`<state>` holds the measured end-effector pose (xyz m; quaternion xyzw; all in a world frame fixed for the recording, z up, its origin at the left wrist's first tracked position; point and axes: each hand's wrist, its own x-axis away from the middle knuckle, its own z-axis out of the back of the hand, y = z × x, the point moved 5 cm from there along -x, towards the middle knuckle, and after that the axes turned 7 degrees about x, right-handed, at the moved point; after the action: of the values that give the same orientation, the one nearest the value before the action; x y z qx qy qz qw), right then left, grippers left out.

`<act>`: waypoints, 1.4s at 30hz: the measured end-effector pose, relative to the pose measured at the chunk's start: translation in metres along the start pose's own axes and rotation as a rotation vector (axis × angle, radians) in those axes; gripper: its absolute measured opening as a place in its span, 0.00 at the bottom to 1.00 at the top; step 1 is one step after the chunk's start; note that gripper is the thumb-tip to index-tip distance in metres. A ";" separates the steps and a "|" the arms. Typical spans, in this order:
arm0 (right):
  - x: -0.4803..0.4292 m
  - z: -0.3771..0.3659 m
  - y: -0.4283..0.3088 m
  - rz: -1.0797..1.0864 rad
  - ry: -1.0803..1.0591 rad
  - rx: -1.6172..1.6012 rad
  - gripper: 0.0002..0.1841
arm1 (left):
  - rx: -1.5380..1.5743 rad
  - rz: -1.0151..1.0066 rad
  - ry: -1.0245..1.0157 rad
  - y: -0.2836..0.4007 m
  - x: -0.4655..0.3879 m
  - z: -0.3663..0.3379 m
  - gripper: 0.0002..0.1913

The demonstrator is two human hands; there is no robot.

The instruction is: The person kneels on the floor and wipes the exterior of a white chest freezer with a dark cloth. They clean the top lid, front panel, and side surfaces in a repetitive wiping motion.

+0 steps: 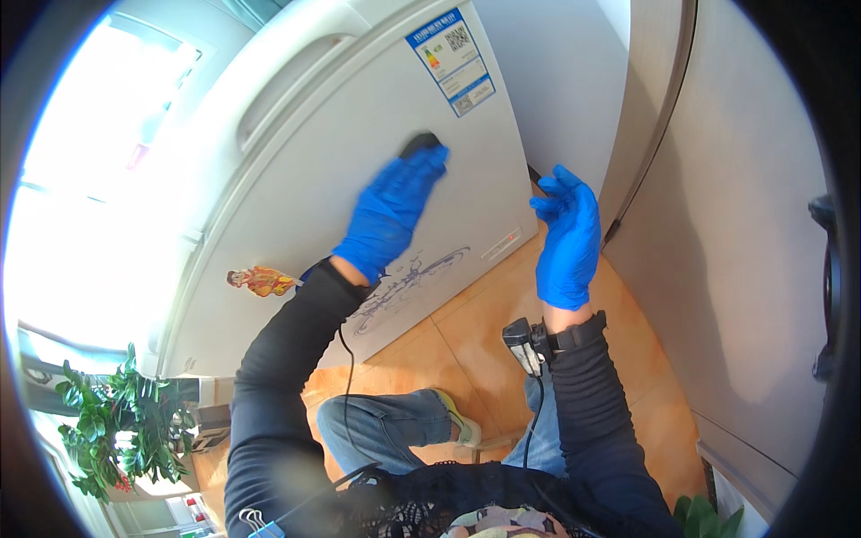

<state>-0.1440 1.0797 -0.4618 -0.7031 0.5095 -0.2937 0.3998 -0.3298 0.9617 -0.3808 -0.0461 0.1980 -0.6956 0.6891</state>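
My left hand, in a blue disposable glove, presses a small dark pad against the white front of a chest freezer. Most of the pad is hidden under my slightly blurred fingers, so its material cannot be told. My right hand, gloved the same way, is raised near the freezer's right edge. It holds nothing, and its fingers are loosely bent and apart. An energy label sits high on the freezer front. Lower down are a purple swirl print and a colourful figure sticker.
A beige cabinet panel rises close on the right. Green potted plants stand at lower left beneath a bright window. A camera is strapped to my right wrist, its black cable trailing down. Tiled floor lies below.
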 end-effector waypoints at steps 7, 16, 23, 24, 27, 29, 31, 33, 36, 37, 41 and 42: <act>0.003 -0.010 0.004 0.001 -0.048 0.019 0.28 | -0.152 -0.116 0.098 -0.025 -0.031 0.044 0.29; 0.004 -0.006 0.003 -0.015 -0.083 0.031 0.28 | 0.151 -0.025 0.314 -0.023 -0.051 0.057 0.30; 0.005 -0.007 -0.002 0.016 -0.082 0.104 0.29 | 0.059 -0.010 0.085 -0.002 -0.037 0.021 0.31; 0.005 -0.007 -0.001 0.002 -0.085 0.103 0.29 | 0.039 -0.012 0.183 -0.004 -0.033 0.035 0.31; 0.005 -0.007 0.000 -0.008 -0.108 0.107 0.28 | 0.019 0.072 0.276 -0.024 -0.011 0.081 0.31; 0.005 -0.006 0.000 -0.016 -0.114 0.056 0.26 | -0.050 0.143 0.224 -0.032 0.019 0.102 0.30; 0.005 -0.004 0.001 -0.039 -0.104 0.020 0.25 | -0.156 0.237 0.172 -0.037 0.055 0.113 0.30; 0.005 -0.004 0.003 -0.065 -0.104 -0.012 0.25 | -0.230 0.329 0.118 -0.038 0.087 0.116 0.31; 0.004 -0.005 0.005 -0.060 -0.117 -0.036 0.25 | -0.269 0.435 0.079 -0.036 0.122 0.117 0.33; 0.004 -0.005 0.007 -0.067 -0.117 -0.016 0.25 | -0.289 0.451 0.080 -0.036 0.128 0.117 0.34; 0.002 -0.003 0.010 -0.085 -0.118 0.019 0.27 | -0.158 0.443 0.172 -0.033 0.116 0.114 0.34; 0.002 -0.005 0.010 -0.076 -0.124 0.012 0.27 | -0.136 0.386 0.199 -0.032 0.103 0.113 0.33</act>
<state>-0.1518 1.0750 -0.4681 -0.7363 0.4548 -0.2677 0.4234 -0.3263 0.8363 -0.2881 0.0152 0.3166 -0.5371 0.7817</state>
